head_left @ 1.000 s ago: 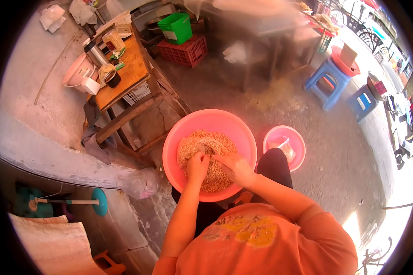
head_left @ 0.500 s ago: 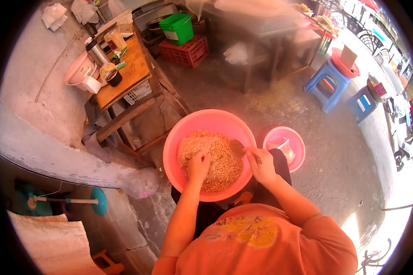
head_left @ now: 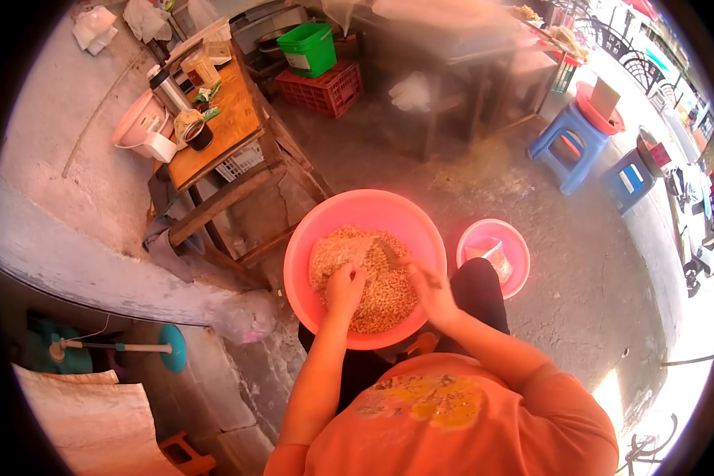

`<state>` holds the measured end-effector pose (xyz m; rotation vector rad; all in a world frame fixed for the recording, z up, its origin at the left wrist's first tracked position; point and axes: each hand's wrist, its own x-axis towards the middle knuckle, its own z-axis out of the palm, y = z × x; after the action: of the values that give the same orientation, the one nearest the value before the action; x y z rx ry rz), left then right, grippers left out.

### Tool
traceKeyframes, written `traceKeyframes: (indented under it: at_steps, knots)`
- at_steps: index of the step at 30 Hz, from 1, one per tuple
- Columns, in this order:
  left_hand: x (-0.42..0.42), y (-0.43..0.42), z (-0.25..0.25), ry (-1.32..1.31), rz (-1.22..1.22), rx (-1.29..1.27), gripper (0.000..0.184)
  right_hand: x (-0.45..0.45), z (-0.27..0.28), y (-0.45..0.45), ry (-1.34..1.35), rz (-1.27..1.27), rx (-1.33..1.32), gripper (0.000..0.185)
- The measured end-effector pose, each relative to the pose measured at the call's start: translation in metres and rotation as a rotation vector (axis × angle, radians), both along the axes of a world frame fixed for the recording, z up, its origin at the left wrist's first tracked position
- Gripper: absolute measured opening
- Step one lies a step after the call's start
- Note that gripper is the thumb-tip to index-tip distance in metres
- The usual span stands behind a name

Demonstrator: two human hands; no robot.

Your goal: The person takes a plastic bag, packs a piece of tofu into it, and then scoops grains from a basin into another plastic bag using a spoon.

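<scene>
A large pink basin (head_left: 309, 297) holds a heap of small tan grains (head_left: 381, 309) that look like beans or nuts. My left hand (head_left: 346, 284) is closed on the edge of a clear plastic bag (head_left: 343, 255), which lies over the heap and seems to have grains in it. At the right part of the basin, my right hand (head_left: 431, 287) is closed round the handle of a scoop (head_left: 390, 254). The scoop's head is low over the grains beside the bag's mouth, partly blurred, so its load cannot be made out.
A small pink basin (head_left: 518, 278) with a filled bag stands right of my knee. Left is a wooden table (head_left: 234, 99) with a flask and cup. Beyond are a green bucket (head_left: 308, 54) on a red crate (head_left: 325, 91) and a blue stool (head_left: 570, 147).
My right hand moved the scoop from the bag out to the basin's right side, then back left toward the bag. My left hand has stayed at the bag.
</scene>
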<state>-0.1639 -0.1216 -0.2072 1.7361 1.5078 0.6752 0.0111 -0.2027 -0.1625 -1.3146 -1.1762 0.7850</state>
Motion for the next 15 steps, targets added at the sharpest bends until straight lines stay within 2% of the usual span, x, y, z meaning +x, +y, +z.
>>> traceKeyframes:
  at_steps: [2, 5, 8, 10, 15]
  knots:
    - [0.0, 0.001, -0.003, -0.017, 0.003, 0.001, 0.026, -0.013, -0.019, 0.011, -0.432, 0.053, 0.375, 0.019]
    - [0.0, 0.001, -0.005, -0.044, 0.02, -0.013, 0.024, -0.021, -0.003, 0.013, -0.644, 0.317, 0.312, 0.024]
    - [0.001, 0.0, -0.01, -0.073, 0.028, 0.034, 0.023, -0.022, -0.011, 0.023, -0.729, 0.338, 0.332, 0.027]
    - [0.002, 0.001, -0.016, -0.153, 0.028, 0.047, 0.023, -0.019, -0.009, 0.028, -0.679, 0.325, 0.287, 0.025]
    - [0.001, 0.0, -0.006, -0.045, 0.009, 0.012, 0.023, -0.005, -0.003, 0.023, -0.562, 0.175, 0.271, 0.018]
